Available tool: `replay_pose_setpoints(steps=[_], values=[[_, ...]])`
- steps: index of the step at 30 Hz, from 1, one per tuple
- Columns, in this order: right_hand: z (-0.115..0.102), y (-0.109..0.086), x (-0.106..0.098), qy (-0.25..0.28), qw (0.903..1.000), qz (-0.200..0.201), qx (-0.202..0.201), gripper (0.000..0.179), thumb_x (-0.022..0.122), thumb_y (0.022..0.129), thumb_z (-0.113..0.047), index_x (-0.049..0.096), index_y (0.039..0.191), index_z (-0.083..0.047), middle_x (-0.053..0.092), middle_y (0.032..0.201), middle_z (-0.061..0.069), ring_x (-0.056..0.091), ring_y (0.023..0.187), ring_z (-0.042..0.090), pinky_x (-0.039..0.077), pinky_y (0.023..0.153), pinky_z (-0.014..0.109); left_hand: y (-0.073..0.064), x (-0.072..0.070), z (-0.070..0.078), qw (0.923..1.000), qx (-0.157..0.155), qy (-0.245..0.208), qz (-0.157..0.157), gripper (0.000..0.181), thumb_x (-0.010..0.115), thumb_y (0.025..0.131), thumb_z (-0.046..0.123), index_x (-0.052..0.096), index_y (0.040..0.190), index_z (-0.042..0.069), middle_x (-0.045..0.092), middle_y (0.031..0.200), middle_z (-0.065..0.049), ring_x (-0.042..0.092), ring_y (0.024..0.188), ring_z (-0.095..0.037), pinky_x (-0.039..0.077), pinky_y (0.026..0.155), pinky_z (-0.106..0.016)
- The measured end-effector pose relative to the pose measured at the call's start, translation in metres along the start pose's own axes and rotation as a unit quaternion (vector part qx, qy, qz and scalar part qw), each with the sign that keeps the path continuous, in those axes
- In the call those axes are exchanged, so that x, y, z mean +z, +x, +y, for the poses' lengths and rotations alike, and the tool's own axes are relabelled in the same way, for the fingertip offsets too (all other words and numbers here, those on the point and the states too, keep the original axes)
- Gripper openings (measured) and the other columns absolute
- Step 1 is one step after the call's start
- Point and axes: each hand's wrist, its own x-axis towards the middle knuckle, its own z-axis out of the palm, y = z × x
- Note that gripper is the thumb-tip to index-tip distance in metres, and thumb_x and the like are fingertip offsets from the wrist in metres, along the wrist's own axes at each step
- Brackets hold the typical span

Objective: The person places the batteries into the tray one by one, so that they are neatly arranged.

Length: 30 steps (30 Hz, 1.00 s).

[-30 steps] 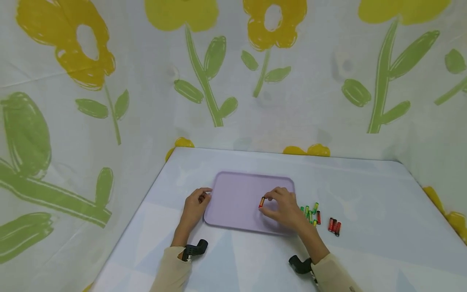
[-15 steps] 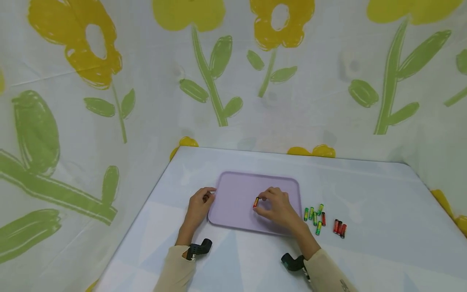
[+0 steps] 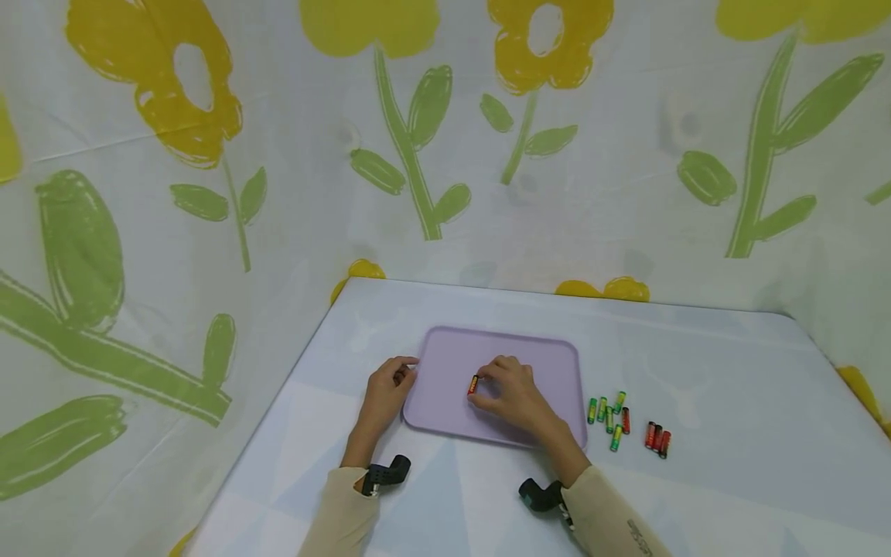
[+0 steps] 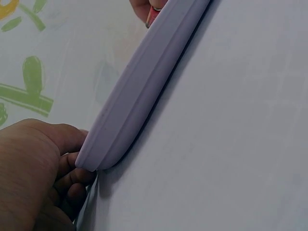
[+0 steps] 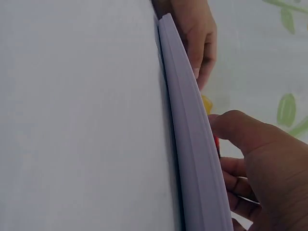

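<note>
A red and black battery (image 3: 473, 384) with gold-coloured lettering is pinched between the thumb and a finger of my right hand (image 3: 508, 393), held upright over the lilac tray (image 3: 445, 348). In the right wrist view the tray's side wall hides most of that battery (image 5: 217, 144). My left hand (image 3: 387, 391) is at the tray's left edge, its index finger reaching the rim and its other fingers loosely bent. The left wrist view has the left thumb (image 4: 72, 137) beside the tray corner, its tip partly hidden.
Right of the tray lie several green batteries (image 3: 609, 419) and one red battery (image 3: 626, 420) among them. Farther right, a small row of red batteries (image 3: 657, 438) lies side by side. Flower-print cloth (image 3: 278, 116) hangs behind the pale table (image 3: 738, 387).
My right hand has moved left across the tray with the battery, uncovering the batteries at the right. The left hand stays at the tray's edge. The head view has shifted slightly.
</note>
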Motion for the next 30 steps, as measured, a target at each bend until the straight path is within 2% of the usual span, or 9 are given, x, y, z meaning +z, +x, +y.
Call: replay_pose_setpoints(steps=[12, 20, 30], values=[[-0.005, 0.02, 0.019, -0.017, 0.9998, -0.007, -0.013, 0.034, 0.085, 0.08, -0.035, 0.073, 0.104, -0.014, 0.059, 0.099, -0.004, 0.052, 0.1, 0.021, 0.035, 0.082, 0.042, 0.001, 0.0, 0.0, 0.9999, 0.012, 0.006, 0.008, 0.021, 0.067, 0.096, 0.008, 0.071, 0.117, 0.009, 0.061, 0.089, 0.001, 0.055, 0.078, -0.014, 0.048, 0.069, -0.028], [-0.009, 0.03, 0.03, 0.008, 0.9998, -0.019, -0.009, 0.037, 0.085, 0.08, -0.037, 0.073, 0.106, -0.014, 0.057, 0.1, -0.003, 0.05, 0.098, 0.02, 0.034, 0.083, 0.041, 0.001, 0.0, -0.003, 0.9995, 0.014, 0.026, 0.011, 0.02, 0.067, 0.096, 0.007, 0.071, 0.116, 0.009, 0.06, 0.088, 0.002, 0.055, 0.078, -0.013, 0.048, 0.069, -0.027], [-0.018, 0.045, 0.048, 0.016, 0.9996, -0.017, -0.018, 0.035, 0.084, 0.081, -0.038, 0.072, 0.106, -0.015, 0.056, 0.097, -0.004, 0.048, 0.094, 0.018, 0.034, 0.081, 0.041, 0.0, -0.001, 0.002, 0.9999, 0.013, 0.01, -0.003, 0.019, 0.066, 0.097, 0.008, 0.07, 0.116, 0.007, 0.062, 0.092, 0.0, 0.057, 0.079, -0.013, 0.049, 0.07, -0.027]])
